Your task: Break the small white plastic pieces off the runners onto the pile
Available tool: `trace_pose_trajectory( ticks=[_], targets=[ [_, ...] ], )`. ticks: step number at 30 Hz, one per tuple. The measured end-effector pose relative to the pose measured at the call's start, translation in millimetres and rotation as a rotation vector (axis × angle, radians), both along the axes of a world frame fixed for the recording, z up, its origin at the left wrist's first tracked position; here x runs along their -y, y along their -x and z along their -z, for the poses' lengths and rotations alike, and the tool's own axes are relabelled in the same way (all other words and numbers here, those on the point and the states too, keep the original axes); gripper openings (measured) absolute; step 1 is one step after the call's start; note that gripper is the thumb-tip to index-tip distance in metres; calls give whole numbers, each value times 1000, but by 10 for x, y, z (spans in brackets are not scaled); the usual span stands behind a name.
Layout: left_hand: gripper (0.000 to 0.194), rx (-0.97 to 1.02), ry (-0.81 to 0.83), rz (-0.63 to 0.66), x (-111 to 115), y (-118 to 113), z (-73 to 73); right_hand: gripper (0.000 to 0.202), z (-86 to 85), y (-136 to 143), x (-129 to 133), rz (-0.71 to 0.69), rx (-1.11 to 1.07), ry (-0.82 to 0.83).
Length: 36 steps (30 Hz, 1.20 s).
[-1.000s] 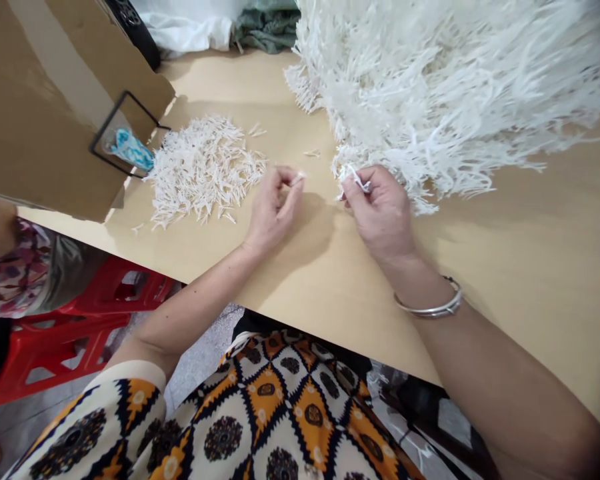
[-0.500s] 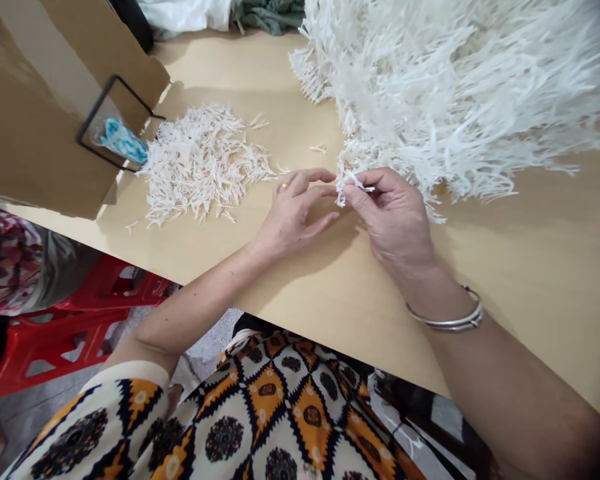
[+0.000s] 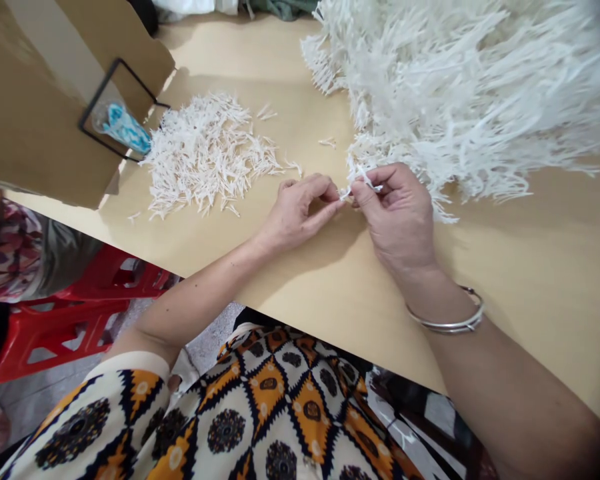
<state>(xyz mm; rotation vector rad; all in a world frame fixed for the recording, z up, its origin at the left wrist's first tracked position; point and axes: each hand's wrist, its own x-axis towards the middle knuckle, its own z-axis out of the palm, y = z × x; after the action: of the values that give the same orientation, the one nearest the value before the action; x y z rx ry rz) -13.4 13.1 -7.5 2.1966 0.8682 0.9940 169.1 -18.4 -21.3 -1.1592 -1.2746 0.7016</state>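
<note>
My right hand [image 3: 399,217] pinches a small white plastic sprue piece [image 3: 361,181] at the near edge of a big heap of white plastic strips [image 3: 460,87]. My left hand [image 3: 300,210] meets it from the left, thumb and forefinger closed on the tip of the same piece. Both hands rest on the tan table [image 3: 300,287]. A smaller pile of short white plastic bits [image 3: 205,153] lies to the left of my left hand.
An open cardboard box [image 3: 45,100] stands at the left with a black wire frame and a blue-patterned item [image 3: 123,127] on its flap. Another person sits on a red stool [image 3: 65,320] at the left. Cloth lies at the table's far edge.
My left hand held a bit near the small pile, then came back right with open fingers, and now pinches the piece held in my right hand.
</note>
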Motion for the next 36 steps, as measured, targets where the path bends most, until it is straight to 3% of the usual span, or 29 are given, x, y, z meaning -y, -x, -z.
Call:
trace_pose_trajectory(
  ticks=[8,14,17,22,25,27,30,34,36],
  targets=[
    [31,1,103,89,-36,21,-62,23,50,58,-3,107,167,-56],
    [31,-82,182,234,135,-13,-65,27,163,-153,-209,286,200,-70],
    [40,130,237,44,143,-24,-49,26,176,-206,-221,251,152,-76],
    [48,550,145,-442,-85,83,-25,22,136,-159,-120,101,44,-68],
    [60,818,274,-615,-187,141,-49,24,86,-139,-78,57,75,-58],
    [70,904,388,-591,-192,143,-78,26,26,-124,-43,38,130,-52],
    [72,871,433,-490,-140,105,-104,24,-83,-65,47,-8,326,-100],
    [60,677,357,-288,-59,64,-80,13,-174,61,193,-70,708,-192],
    [59,521,323,-177,-21,62,-68,20,-194,106,244,-123,836,-216]
  ],
)
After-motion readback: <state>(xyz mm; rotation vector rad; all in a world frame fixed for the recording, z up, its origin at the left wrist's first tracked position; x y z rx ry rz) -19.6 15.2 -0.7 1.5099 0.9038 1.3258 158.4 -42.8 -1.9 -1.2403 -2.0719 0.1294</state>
